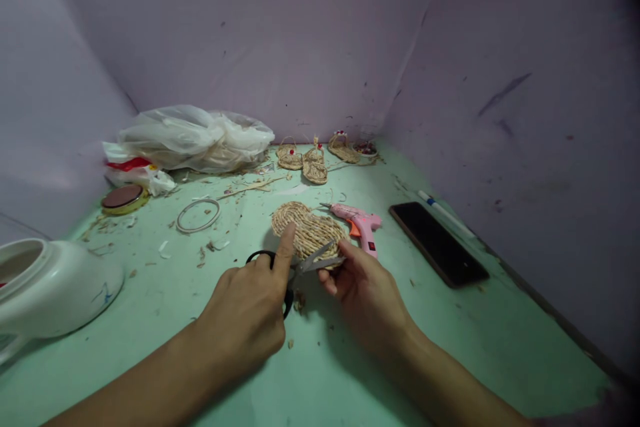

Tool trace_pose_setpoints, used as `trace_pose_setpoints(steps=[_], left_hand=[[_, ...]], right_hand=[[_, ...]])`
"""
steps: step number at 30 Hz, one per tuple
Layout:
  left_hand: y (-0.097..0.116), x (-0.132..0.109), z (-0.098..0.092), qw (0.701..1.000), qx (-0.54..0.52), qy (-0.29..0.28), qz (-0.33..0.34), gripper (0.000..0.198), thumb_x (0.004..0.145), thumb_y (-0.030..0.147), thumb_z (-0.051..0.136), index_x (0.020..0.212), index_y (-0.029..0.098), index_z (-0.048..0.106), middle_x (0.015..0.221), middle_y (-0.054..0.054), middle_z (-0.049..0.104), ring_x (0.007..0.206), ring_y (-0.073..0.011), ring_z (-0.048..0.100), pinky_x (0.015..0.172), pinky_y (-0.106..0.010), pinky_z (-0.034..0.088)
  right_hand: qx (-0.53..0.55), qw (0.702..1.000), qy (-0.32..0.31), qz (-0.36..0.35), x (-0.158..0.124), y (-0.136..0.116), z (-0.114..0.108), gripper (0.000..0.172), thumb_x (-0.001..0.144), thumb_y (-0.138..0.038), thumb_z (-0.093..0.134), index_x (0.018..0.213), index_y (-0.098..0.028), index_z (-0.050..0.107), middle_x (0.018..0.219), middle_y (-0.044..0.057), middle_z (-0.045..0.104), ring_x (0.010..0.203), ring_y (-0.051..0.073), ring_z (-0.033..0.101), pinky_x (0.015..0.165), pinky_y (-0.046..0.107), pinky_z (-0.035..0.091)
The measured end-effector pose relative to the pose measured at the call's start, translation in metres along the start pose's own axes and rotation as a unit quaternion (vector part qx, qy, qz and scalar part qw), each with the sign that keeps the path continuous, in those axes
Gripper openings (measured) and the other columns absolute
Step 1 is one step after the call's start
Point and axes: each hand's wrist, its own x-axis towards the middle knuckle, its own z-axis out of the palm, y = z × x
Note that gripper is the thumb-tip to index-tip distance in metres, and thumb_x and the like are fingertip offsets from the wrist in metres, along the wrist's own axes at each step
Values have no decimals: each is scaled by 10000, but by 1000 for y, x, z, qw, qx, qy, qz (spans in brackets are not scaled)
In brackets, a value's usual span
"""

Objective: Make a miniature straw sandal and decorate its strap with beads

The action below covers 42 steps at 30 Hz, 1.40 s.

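Note:
My left hand (250, 303) is closed around the black handles of a pair of scissors (311, 260), its index finger stretched forward over the braided straw. The scissor blades are parted and lie at the near edge of a coiled straw sole (305, 230). Between thumb and fingers, my right hand (367, 293) grips the right end of that sole, close to the blade tips. Just behind my right hand lies a pink glue gun (357, 217) with an orange trigger. Whether a strand sits between the blades is too small to tell.
Several small straw slippers (314, 165) with red beads stand at the back wall, beside a bowl of beads (365, 148). A plastic bag (195, 137), a round tin (124, 198) and a ring (198, 215) lie left. A white teapot (75, 287) is near left; a phone (440, 243) and pen (445, 212) lie right.

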Motion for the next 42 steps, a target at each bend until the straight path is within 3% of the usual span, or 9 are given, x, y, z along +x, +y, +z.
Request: trace_pose_setpoints(steps=[6, 9, 13, 15, 17, 21, 26, 35, 42], left_hand=[[-6, 5, 9, 999, -26, 2, 43, 901, 633, 15, 417, 1438, 120, 28, 831, -106, 683, 674, -246, 652, 580, -314, 456], [-15, 4, 6, 986, -133, 81, 61, 793, 654, 63, 437, 1407, 138, 203, 729, -50, 684, 580, -194, 632, 524, -263, 446], [-33, 4, -9, 915, -337, 221, 9, 433, 729, 232, 519, 1157, 167, 536, 691, -4, 671, 506, -122, 586, 474, -206, 434], [-42, 5, -15, 897, -353, 267, -22, 385, 743, 344, 556, 1079, 161, 593, 647, 3, 652, 501, -121, 574, 451, -204, 420], [-48, 6, -16, 910, -295, 291, -15, 401, 733, 407, 580, 1058, 176, 622, 612, 14, 634, 499, -120, 559, 462, -215, 418], [-50, 7, -9, 949, -127, 276, 81, 419, 742, 356, 551, 1129, 204, 600, 671, -5, 655, 550, -150, 582, 530, -270, 440], [-49, 8, 1, 943, 6, 267, 196, 505, 695, 217, 456, 1189, 141, 529, 783, -78, 652, 661, -238, 600, 546, -359, 444], [-50, 10, 3, 963, 43, 190, 185, 480, 730, 183, 432, 1206, 163, 493, 800, -71, 650, 682, -232, 597, 558, -365, 442], [-42, 8, -4, 970, 54, 165, 171, 446, 724, 167, 436, 1158, 188, 536, 793, -58, 648, 688, -220, 596, 574, -354, 439]], right_hand=[[15, 999, 26, 18, 1, -6, 0, 154, 734, -264, 587, 712, -121, 640, 551, 10, 596, 425, 90, 522, 370, 165, 393], [19, 998, 49, 32, 3, -9, 0, 126, 744, -233, 570, 730, -126, 636, 559, 15, 609, 412, 84, 520, 356, 153, 397], [30, 996, 82, 26, 5, -14, -1, 127, 760, -190, 532, 797, -125, 635, 632, 28, 648, 398, 70, 518, 355, 145, 415], [26, 996, 77, 22, 5, -15, -2, 116, 740, -196, 562, 792, -122, 635, 628, 22, 644, 398, 65, 514, 346, 138, 406], [12, 998, 60, 11, 6, -15, -5, 97, 699, -211, 627, 728, -118, 630, 587, 6, 615, 405, 59, 507, 331, 124, 376], [-14, 998, 57, -12, 8, -17, -10, 145, 640, -226, 700, 638, -117, 606, 515, -25, 554, 393, 42, 471, 305, 103, 310], [-3, 996, 82, -18, 11, -24, -9, 120, 618, -213, 671, 658, -121, 605, 527, -27, 558, 363, 36, 436, 283, 109, 267], [15, 996, 85, -17, 10, -28, -10, 73, 656, -181, 615, 676, -111, 622, 546, -12, 572, 341, 35, 432, 268, 115, 252], [-12, 998, 63, 2, 11, -22, -9, 86, 679, -186, 615, 639, -112, 599, 511, -19, 551, 342, 38, 440, 272, 112, 257]])
